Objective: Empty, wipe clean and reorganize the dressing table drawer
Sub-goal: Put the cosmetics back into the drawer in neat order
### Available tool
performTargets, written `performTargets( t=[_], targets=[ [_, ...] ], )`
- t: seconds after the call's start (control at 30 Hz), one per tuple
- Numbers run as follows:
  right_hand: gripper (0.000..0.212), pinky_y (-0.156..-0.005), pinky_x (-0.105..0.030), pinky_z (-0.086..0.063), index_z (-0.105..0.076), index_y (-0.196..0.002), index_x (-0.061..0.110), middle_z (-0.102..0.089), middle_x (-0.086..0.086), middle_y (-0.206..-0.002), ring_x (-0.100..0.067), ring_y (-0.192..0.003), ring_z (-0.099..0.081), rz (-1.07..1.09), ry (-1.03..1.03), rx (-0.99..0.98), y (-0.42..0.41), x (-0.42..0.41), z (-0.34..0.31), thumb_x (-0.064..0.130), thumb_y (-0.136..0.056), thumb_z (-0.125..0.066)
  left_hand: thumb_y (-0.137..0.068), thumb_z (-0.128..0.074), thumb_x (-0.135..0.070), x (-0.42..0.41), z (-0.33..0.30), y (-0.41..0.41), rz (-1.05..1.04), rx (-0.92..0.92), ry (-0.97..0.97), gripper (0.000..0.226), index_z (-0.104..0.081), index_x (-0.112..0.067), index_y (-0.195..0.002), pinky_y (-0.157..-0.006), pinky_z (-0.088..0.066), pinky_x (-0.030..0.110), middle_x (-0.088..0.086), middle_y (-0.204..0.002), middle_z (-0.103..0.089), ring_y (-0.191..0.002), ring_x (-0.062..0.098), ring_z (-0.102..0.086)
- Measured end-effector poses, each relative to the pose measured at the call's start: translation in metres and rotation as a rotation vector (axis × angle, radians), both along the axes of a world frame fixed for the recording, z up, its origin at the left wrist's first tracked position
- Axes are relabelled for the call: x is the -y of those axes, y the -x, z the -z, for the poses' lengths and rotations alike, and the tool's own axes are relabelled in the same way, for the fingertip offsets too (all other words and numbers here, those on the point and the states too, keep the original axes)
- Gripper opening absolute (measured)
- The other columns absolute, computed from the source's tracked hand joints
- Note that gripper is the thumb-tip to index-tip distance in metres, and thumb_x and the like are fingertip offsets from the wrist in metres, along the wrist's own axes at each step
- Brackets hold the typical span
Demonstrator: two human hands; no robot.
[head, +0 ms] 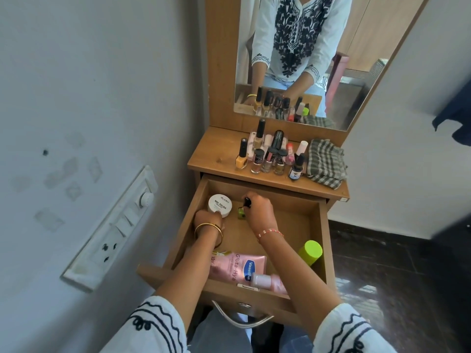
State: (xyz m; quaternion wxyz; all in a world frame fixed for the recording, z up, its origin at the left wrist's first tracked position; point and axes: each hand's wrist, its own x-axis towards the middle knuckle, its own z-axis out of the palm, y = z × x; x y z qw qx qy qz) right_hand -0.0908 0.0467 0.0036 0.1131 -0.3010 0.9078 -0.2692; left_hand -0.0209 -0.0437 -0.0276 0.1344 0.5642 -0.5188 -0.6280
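Observation:
The wooden drawer point(321, 240) of the dressing table is pulled out. My left hand point(207, 221) grips a white round nail polish remover tub point(219, 204) at the drawer's back left. My right hand point(257, 208) pinches the black cap of a small green nail polish bottle point(241, 213) standing on the drawer floor. A pink Vaseline lotion tube point(237, 266) and a pink bottle point(267, 281) lie at the drawer's front. A lime-green capped container point(309, 252) stands at the right side.
Several nail polish bottles point(270, 156) stand on the table top point(211, 154) beside a folded checked cloth point(325, 163). A mirror point(356, 80) rises behind them. A switchboard point(109, 230) sits on the left wall. The drawer's metal handle point(242, 319) is near my knees.

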Motion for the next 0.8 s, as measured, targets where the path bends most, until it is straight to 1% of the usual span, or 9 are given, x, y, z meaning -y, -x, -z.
performTargets(
  t=[0.07,0.1,0.13,0.27,0.43,0.53,0.6,0.7,0.8],
  targets=[
    [0.026,-0.079,-0.034,-0.049,-0.059,-0.112,0.007,-0.066,-0.016,-0.103,-0.031,-0.096,-0.062,0.005,0.011,-0.015,-0.003,-0.001,0.003,-0.001,-0.089,-0.049,-0.086,-0.051,-0.003,0.002,0.0,0.0,0.023,0.011,0.008,0.029,-0.056,0.01,-0.111,-0.087,-0.054,0.044,0.025,-0.101,-0.065,-0.084,0.035,-0.066],
    [0.027,-0.079,-0.035,-0.05,-0.058,-0.113,0.007,-0.066,-0.016,-0.103,-0.031,-0.096,-0.062,0.008,0.014,-0.02,-0.004,-0.001,0.004,-0.001,-0.089,-0.049,-0.085,-0.051,-0.003,0.002,0.001,0.001,0.036,0.024,0.019,0.031,-0.056,0.01,-0.113,-0.09,-0.053,0.044,0.026,-0.109,-0.064,-0.097,0.036,-0.064],
    [0.028,-0.079,-0.035,-0.05,-0.058,-0.114,0.007,-0.066,-0.017,-0.103,-0.031,-0.095,-0.062,0.011,0.018,-0.024,-0.005,0.0,0.004,-0.001,-0.089,-0.049,-0.085,-0.052,-0.003,0.003,0.001,0.001,0.042,0.033,0.024,0.032,-0.056,0.01,-0.114,-0.092,-0.052,0.045,0.026,-0.113,-0.063,-0.103,0.037,-0.063],
    [0.027,-0.073,-0.033,-0.047,-0.055,-0.114,0.006,-0.065,-0.018,-0.101,-0.033,-0.093,-0.061,0.028,0.026,-0.027,-0.005,-0.001,0.007,-0.001,-0.088,-0.05,-0.084,-0.051,-0.004,0.004,0.004,0.002,0.074,0.069,0.05,0.033,-0.056,0.01,-0.113,-0.094,-0.05,0.046,0.026,-0.115,-0.062,-0.107,0.038,-0.06],
    [0.027,-0.078,-0.039,-0.052,-0.054,-0.114,0.006,-0.065,-0.018,-0.101,-0.032,-0.094,-0.062,0.027,0.039,-0.018,-0.006,-0.004,0.009,0.0,-0.088,-0.051,-0.083,-0.048,0.0,0.001,0.002,0.001,0.072,0.062,0.111,0.03,-0.058,0.008,-0.11,-0.092,-0.05,0.049,0.028,-0.111,-0.063,-0.105,0.041,-0.061],
    [0.025,-0.079,-0.039,-0.053,-0.057,-0.11,0.007,-0.065,-0.018,-0.101,-0.033,-0.095,-0.062,0.013,0.057,0.023,-0.003,-0.005,0.009,0.0,-0.087,-0.051,-0.083,-0.048,0.002,-0.005,-0.006,-0.001,0.1,0.043,0.189,0.029,-0.059,0.001,-0.111,-0.091,-0.05,0.051,0.026,-0.111,-0.064,-0.104,0.041,-0.061],
    [0.022,-0.078,-0.037,-0.051,-0.059,-0.107,0.008,-0.066,-0.018,-0.101,-0.032,-0.094,-0.061,0.005,0.071,0.04,-0.003,-0.005,0.008,0.0,-0.087,-0.052,-0.085,-0.049,-0.001,-0.008,-0.013,-0.004,0.111,0.05,0.235,0.032,-0.058,-0.002,-0.115,-0.093,-0.049,0.049,0.022,-0.116,-0.062,-0.108,0.04,-0.058],
    [0.025,-0.079,-0.034,-0.05,-0.061,-0.108,0.011,-0.067,-0.015,-0.103,-0.03,-0.096,-0.062,-0.016,0.069,0.064,-0.006,-0.004,0.007,0.002,-0.086,-0.056,-0.084,-0.049,0.0,-0.011,-0.021,-0.009,0.107,0.092,0.336,0.043,-0.049,-0.001,-0.127,-0.096,-0.047,0.042,0.019,-0.126,-0.057,-0.117,0.037,-0.053],
    [0.024,-0.077,-0.033,-0.05,-0.063,-0.106,0.012,-0.068,-0.014,-0.1,-0.028,-0.094,-0.063,-0.051,0.078,0.078,-0.012,0.0,0.007,0.003,-0.083,-0.06,-0.087,-0.045,0.003,-0.014,-0.03,-0.015,0.08,-0.017,0.376,0.045,-0.047,-0.005,-0.131,-0.093,-0.048,0.039,0.019,-0.128,-0.056,-0.118,0.033,-0.054]
  ],
)
